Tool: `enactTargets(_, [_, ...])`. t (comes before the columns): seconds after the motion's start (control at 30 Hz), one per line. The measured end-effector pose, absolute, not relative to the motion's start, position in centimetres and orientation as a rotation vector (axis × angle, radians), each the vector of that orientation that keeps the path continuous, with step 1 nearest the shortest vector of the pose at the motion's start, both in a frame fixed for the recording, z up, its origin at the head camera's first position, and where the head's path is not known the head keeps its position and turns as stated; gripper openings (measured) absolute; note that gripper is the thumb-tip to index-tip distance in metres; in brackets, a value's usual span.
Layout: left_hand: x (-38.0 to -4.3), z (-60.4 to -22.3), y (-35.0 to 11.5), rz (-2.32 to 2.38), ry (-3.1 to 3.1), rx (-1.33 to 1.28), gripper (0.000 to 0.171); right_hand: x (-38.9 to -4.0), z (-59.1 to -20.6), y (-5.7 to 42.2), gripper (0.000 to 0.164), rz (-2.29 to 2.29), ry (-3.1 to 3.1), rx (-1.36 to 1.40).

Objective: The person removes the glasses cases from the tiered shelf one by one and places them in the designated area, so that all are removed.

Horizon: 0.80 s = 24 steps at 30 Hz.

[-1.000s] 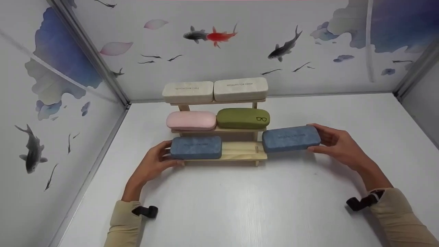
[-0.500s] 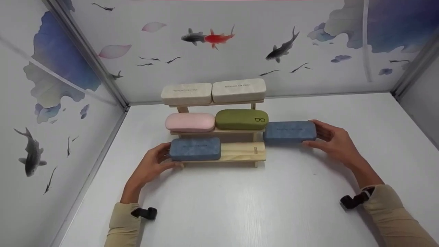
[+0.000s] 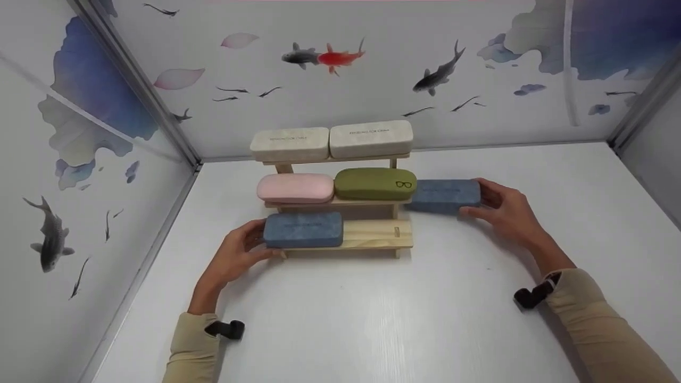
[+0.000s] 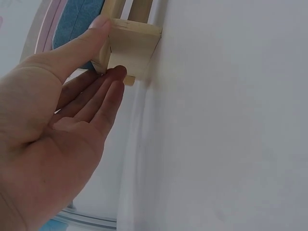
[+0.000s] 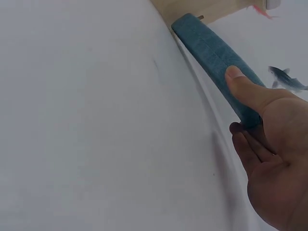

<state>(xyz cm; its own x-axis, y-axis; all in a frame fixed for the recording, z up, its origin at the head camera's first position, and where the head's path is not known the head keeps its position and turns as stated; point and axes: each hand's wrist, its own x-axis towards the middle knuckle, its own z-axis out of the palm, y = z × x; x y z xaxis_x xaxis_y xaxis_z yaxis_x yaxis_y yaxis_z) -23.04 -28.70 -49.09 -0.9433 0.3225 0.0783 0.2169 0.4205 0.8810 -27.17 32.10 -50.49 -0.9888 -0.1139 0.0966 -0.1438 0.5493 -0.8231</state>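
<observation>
My right hand [image 3: 503, 207] grips a blue glasses case [image 3: 447, 194] by its right end, thumb on one side and fingers on the other. Its left end is hidden behind the green glasses case [image 3: 372, 184] at the rack's right side. In the right wrist view, the thumb lies across the blue case [image 5: 211, 50]. My left hand [image 3: 239, 252] holds the left end of the bottom shelf of the wooden rack [image 3: 378, 236], its thumb along the front edge. Beside its fingers, another blue glasses case [image 3: 303, 230] sits on that shelf's left half.
A pink glasses case [image 3: 296, 188] shares the middle shelf with the green one. Two cream cases, a left one [image 3: 290, 144] and a right one [image 3: 371, 139], stand on top. Printed panels [image 3: 372, 96] wall in the white table [image 3: 346, 319] at back and sides.
My right hand has carried its blue case back and slightly left, from beside the bottom shelf to partly behind the green case. The left hand stays at the rack.
</observation>
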Motion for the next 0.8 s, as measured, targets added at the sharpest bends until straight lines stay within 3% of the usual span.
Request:
enactTargets(0.43, [-22.8, -48.9, -28.4, 1.656, 2.438, 0.411, 0.083, -29.5, -50.0, 31.5, 0.093, 1.441, -2.931, 0.201])
enactTargets(0.8, [-22.8, -49.1, -28.5, 1.663, 2.427, 0.401, 0.083, -30.6, -49.9, 30.9, 0.086, 1.385, -2.965, 0.217])
